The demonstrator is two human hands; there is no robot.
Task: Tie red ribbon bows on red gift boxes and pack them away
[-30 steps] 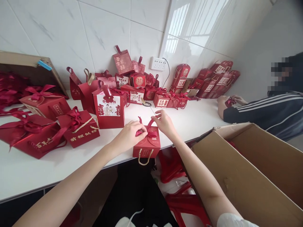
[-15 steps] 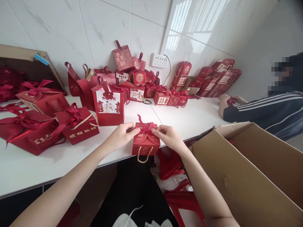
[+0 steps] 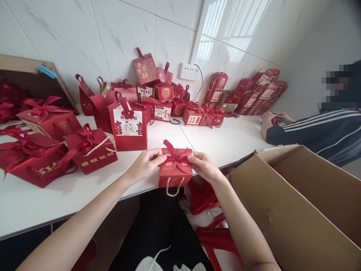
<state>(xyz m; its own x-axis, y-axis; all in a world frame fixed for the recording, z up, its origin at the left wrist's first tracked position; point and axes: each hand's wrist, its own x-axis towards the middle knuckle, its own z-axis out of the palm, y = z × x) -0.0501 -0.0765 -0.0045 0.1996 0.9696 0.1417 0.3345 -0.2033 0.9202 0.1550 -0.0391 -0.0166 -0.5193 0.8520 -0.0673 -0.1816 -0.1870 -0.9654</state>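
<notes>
A small red gift box with a gold rope handle stands at the table's front edge. Across its top lies a dark red ribbon, crossed or knotted at the middle, with one end sticking up. My left hand pinches the ribbon at the box's left side. On the right, my right hand pinches the ribbon's other part between thumb and finger. Both hands are closed. Just behind the box stands a red bag-shaped box with a picture of a couple.
Several ribboned red boxes fill the left of the white table; more line the tiled wall under a power strip. A big cardboard box stands at right, near red stools. Beyond it, a person handles something red.
My right hand has moved slightly right and drawn its ribbon part outward, away from the middle. The ribbon now lies more spread across the box top.
</notes>
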